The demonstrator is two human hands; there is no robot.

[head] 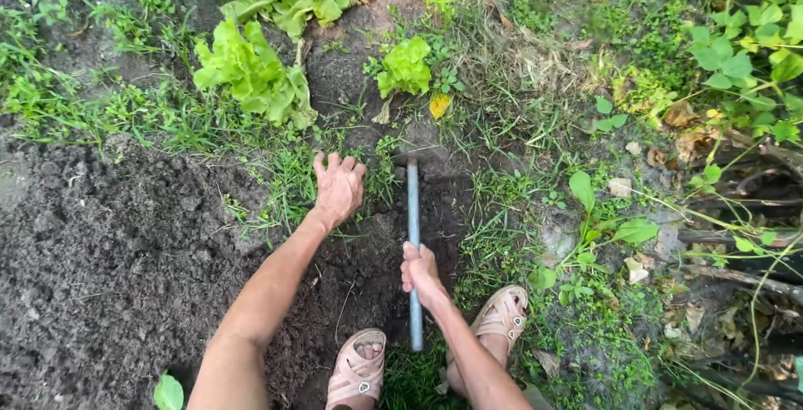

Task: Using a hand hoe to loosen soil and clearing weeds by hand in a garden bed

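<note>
Hoe handle, a thin pale blue-grey shaft, runs almost straight up and down through the middle of the frame, its long axis pointing from between the feet toward the top. Its lower end stops near the bottom centre, between the two sandals, and its upper end meets a dull metal blade set into the ground just above centre. The right hand is wrapped tight around the lower part of the shaft, fingers closed about it, so this hand is the one on the tool. The left hand lies to the left of the shaft and nearer the blade end, palm down with fingers curled into a clump of grass and weeds; whether it actually grips the stems or only presses on them I cannot tell. The blade lies just right of and slightly above that hand, close but apart from it. Dark loose soil fills the left half of the frame. Pale green lettuce plants stand in the upper left and upper centre, and a smaller one sits directly above the blade. Pink sandals show at the bottom centre, and leafy weeds crowd the right side. No packages, labels or signs are in view.
</note>
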